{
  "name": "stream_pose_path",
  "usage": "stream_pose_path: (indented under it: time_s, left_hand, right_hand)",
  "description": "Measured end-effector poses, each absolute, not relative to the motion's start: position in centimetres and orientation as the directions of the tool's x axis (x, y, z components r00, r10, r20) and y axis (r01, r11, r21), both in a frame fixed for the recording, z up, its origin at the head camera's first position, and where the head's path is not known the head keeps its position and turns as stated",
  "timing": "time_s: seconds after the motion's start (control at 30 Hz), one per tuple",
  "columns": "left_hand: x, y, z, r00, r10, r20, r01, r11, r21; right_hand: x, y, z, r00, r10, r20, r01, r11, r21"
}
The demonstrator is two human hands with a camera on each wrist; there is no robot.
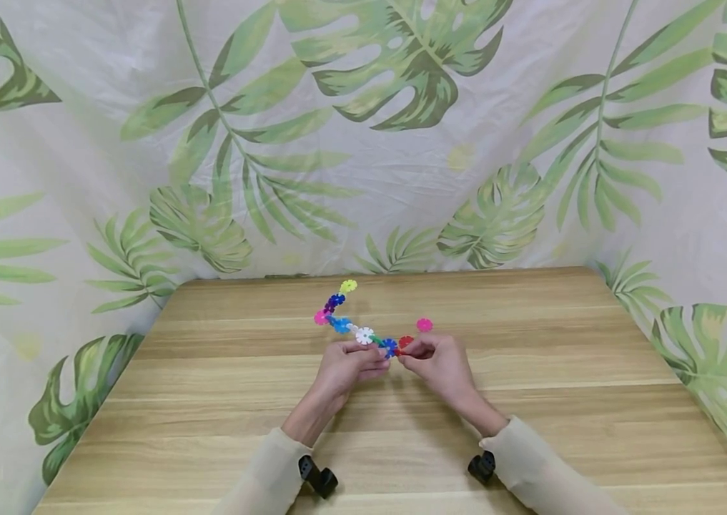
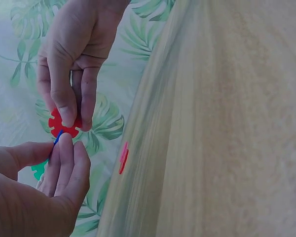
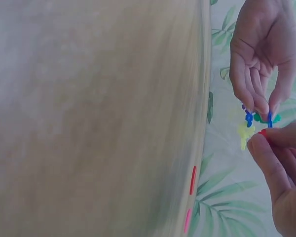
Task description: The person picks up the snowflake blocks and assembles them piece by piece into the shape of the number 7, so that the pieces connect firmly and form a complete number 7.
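A chain of slotted plastic snowflake discs runs up and left from my hands, with a white disc (image 1: 365, 335), a light blue disc (image 1: 341, 325), a pink disc (image 1: 321, 317) and a yellow disc (image 1: 349, 285) at its far end. My left hand (image 1: 345, 370) pinches the blue disc (image 1: 390, 347) at the chain's near end between thumb and fingers. Between its thumb and fingertips, my right hand (image 1: 445, 366) holds a red disc (image 2: 56, 125), whose edge meets the blue one. A green disc (image 2: 38, 170) is partly hidden behind the left fingers.
On the wooden table (image 1: 221, 408), just beyond the right hand, lie another red disc (image 1: 405, 340) and a loose pink disc (image 1: 424, 325). A leaf-patterned cloth (image 1: 402, 179) hangs behind the table's far edge.
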State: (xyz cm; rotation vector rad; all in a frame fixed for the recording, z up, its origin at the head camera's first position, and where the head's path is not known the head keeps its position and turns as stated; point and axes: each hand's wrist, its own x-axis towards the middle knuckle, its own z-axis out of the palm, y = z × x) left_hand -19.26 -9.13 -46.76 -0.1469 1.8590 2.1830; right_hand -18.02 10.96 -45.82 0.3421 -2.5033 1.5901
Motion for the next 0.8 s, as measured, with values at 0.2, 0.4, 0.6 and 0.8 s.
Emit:
stream_pose_path:
  time_s: [0.2, 0.4, 0.6, 0.8]
  left_hand:
    - [-19.2, -9.3, -46.8, -0.962, 0.12, -0.245, -0.26, -0.138, 0.956]
    - [-19.2, -9.5, -47.1, -0.962, 0.115, -0.246, -0.26, -0.13, 0.957]
    - [-19.2, -9.9, -46.9, -0.963, 0.126, -0.237, -0.253, -0.126, 0.959]
    - [-19.4, -10.6, -46.9, -0.965, 0.116, -0.236, -0.25, -0.13, 0.959]
  right_hand:
    - [-18.1, 10.5, -45.8, -0.961, -0.105, 0.255, -0.275, 0.429, -0.86]
    - [-18.1, 10.5, -45.7, -0.96, -0.123, 0.253, -0.281, 0.429, -0.859]
    - [-18.4, 10.9, -45.6, -0.959, -0.2, 0.2, -0.269, 0.42, -0.867]
    - [-20.2, 13.4, -45.3, -0.943, -0.314, 0.113, -0.25, 0.437, -0.864]
